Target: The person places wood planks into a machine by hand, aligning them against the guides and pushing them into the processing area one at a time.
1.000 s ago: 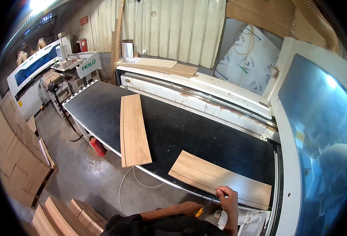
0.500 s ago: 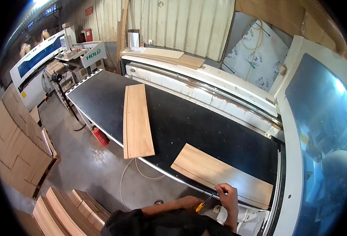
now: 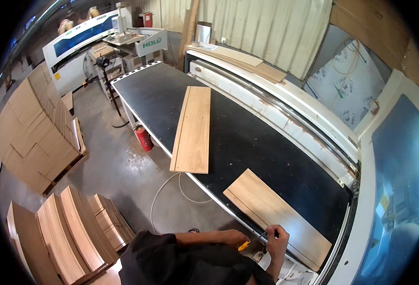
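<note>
A screwdriver with a yellow handle [image 3: 243, 246] and a thin dark shaft is at the near edge of the black machine table [image 3: 247, 152]. My left hand [image 3: 234, 236] is closed at its handle, the fingers partly hidden. The shaft points up toward my right hand [image 3: 278, 241], whose fingers are curled in a pinch at its far end; whether they grip the tip or some small thing I cannot make out. Just beyond that hand a wood-grain panel [image 3: 278, 216] lies flat on the table, with a groove along its near side. Another such panel [image 3: 192, 130] lies crosswise farther left.
Stacked panels [image 3: 71, 232] stand at the lower left, below a palletised pile of brown boards [image 3: 33, 128]. A red fire extinguisher [image 3: 144, 138] is by the table's left edge. A white machine housing with a blue window [image 3: 402, 190] rises at right; a rail [image 3: 285, 123] runs behind.
The view has swung, so the table and panels sit elsewhere in the picture. The screwdriver's shaft now reaches my right fingers, where a small gap showed before.
</note>
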A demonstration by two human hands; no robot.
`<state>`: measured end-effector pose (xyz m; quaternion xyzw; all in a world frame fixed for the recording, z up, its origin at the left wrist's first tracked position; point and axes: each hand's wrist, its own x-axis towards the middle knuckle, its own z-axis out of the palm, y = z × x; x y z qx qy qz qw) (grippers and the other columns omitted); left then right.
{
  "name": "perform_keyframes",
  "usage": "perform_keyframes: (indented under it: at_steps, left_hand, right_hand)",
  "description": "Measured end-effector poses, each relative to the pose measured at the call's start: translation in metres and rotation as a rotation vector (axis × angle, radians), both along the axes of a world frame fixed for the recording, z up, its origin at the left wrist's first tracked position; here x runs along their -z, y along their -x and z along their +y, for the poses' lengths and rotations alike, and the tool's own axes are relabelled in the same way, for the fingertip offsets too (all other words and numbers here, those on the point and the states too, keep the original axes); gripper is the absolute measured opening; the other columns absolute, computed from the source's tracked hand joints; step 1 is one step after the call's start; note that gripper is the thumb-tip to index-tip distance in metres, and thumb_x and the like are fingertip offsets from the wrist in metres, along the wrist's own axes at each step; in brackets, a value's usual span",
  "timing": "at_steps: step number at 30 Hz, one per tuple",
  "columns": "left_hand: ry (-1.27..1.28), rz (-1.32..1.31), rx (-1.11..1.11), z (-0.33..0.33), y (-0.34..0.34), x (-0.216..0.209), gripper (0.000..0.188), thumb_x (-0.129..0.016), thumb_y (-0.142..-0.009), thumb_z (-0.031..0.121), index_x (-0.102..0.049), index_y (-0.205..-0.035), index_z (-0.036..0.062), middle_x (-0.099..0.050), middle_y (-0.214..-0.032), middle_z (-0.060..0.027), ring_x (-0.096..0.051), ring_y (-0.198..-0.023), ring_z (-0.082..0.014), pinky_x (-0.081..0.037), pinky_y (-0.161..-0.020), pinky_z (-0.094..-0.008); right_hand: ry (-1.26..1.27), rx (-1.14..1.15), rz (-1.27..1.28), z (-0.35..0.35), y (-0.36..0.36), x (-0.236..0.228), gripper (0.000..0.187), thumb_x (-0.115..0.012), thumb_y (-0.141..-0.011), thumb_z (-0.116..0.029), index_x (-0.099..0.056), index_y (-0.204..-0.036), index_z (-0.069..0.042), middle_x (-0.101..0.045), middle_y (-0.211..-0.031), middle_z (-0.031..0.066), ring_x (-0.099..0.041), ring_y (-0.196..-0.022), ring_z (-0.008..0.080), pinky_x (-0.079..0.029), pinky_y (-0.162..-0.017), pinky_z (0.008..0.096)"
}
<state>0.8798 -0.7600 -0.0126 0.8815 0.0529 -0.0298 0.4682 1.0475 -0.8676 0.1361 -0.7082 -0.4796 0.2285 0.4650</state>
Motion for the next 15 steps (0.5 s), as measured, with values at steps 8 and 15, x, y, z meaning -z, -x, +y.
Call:
perform_keyframes:
  at_steps: [8,15]
  left_hand:
    - [-0.005,0.055,-0.053,0.003,-0.001,-0.004,0.052,-0.088,-0.071,0.025,-0.063,-0.115,0.0095,-0.072,-0.105,-0.0201,-0.067,-0.104,-0.0439,-0.054,-0.084,-0.052]
    - [-0.02,0.022,-0.085,0.005,0.005,-0.001,0.051,-0.088,-0.073,0.026,-0.064,-0.114,0.0077,-0.072,-0.103,-0.0211,-0.067,-0.103,-0.0446,-0.053,-0.084,-0.0522]
  right_hand:
    - [-0.053,-0.023,0.049,0.011,0.005,-0.009,0.018,-0.075,-0.097,-0.016,-0.074,-0.098,0.002,-0.071,-0.08,0.0072,-0.064,-0.073,0.0126,-0.052,-0.069,0.0275]
    - [-0.03,-0.042,0.068,0.011,0.005,-0.01,0.02,-0.076,-0.096,-0.017,-0.073,-0.094,0.002,-0.07,-0.077,0.0059,-0.062,-0.07,0.0115,-0.051,-0.068,0.0272]
